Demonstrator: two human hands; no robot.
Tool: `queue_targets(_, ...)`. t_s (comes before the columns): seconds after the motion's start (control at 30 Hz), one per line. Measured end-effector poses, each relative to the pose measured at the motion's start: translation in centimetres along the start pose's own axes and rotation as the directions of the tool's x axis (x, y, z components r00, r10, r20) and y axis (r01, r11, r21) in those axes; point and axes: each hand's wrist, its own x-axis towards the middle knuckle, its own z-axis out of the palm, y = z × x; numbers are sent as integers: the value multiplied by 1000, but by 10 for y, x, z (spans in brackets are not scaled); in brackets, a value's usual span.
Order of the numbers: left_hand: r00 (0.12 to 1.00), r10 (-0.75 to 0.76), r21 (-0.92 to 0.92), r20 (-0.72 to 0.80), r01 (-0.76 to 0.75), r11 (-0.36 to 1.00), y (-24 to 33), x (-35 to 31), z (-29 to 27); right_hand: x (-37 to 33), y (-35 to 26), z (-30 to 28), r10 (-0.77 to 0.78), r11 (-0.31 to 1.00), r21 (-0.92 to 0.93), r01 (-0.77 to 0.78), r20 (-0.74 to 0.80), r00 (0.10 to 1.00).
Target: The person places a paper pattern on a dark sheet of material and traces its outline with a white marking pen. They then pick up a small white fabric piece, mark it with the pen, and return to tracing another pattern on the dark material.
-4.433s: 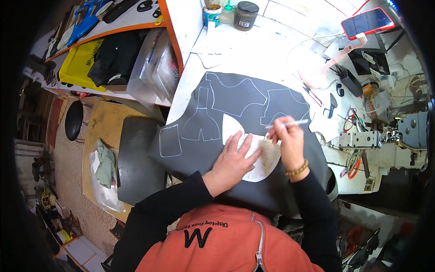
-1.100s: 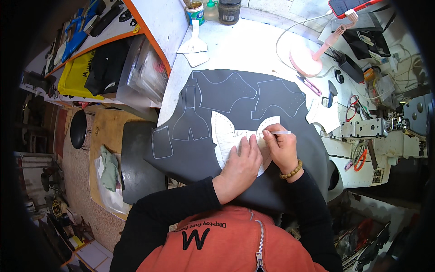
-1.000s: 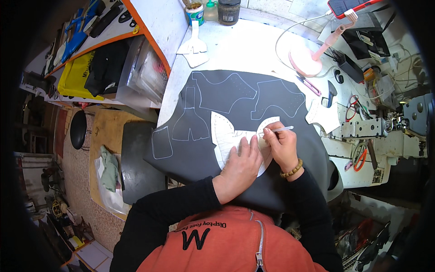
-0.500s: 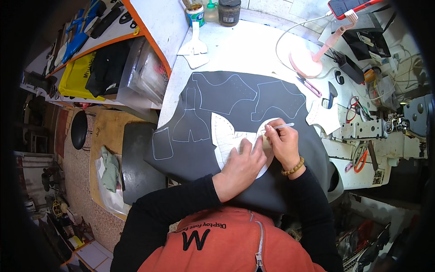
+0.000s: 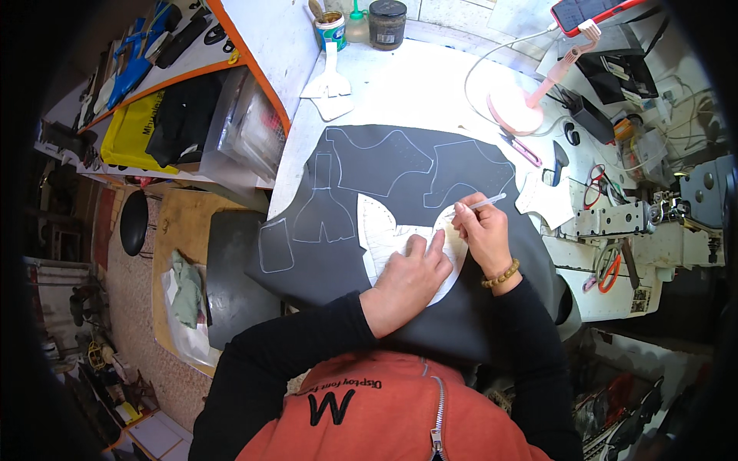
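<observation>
A dark grey sheet of leather-like material (image 5: 307, 280) covers the near part of the white table, with several pattern outlines drawn on it in a light line. On it lies a white U-shaped paper template (image 5: 373, 224). My left hand (image 5: 411, 283) rests on the template's middle, fingers spread and pressing down. A slim whitish marking pen (image 5: 487, 202) is pinched in my right hand (image 5: 483, 234), its tip by the template's right lobe; the fingers partly hide the tip. A beaded bracelet circles my right wrist.
White templates (image 5: 547, 198) lie right of the sheet and at the back left. A pink cutter (image 5: 523, 150), scissors (image 5: 609, 269) and a sewing machine (image 5: 615, 220) are on the right. Jars (image 5: 387, 24) and a pink phone stand (image 5: 516, 112) stand behind. An orange-edged shelf (image 5: 261, 81) borders the left.
My right hand and the pen have shifted slightly right and up along the template's right lobe. My left hand stays on the template.
</observation>
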Motion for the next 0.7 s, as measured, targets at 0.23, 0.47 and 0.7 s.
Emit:
queue_targets(0.23,999,34,-96,-11,-35,995,-11,8,0,-5,3,4,-129,984,-123,129,1,992)
queue_targets(0.47,997,52,-173,55,-42,984,-16,13,-5,0,-3,3,-335,845,-416,336,78,939)
queue_targets(0.7,994,79,-126,72,-70,990,-22,21,-4,1,6,-4,-41,999,-23,40,-70,997)
